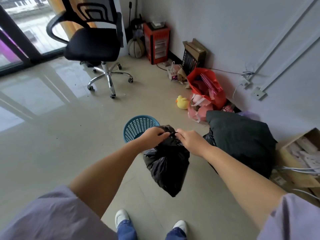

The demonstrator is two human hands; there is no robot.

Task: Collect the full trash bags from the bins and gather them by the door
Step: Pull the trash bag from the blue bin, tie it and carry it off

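A full black trash bag (167,168) hangs in the air in front of me, above the tiled floor. My left hand (155,135) and my right hand (189,139) both pinch its gathered neck at the top, close together. Just behind the bag stands a small blue plastic mesh bin (136,126), with no liner showing in it. A second, larger black bag (242,141) lies on the floor to the right, partly behind my right forearm.
A black office chair (93,45) on wheels stands at the back left by the glass door (17,40). Along the right wall sit a red bag (206,85), a yellow duck toy (182,102), a red heater (156,42) and cardboard boxes (297,160).
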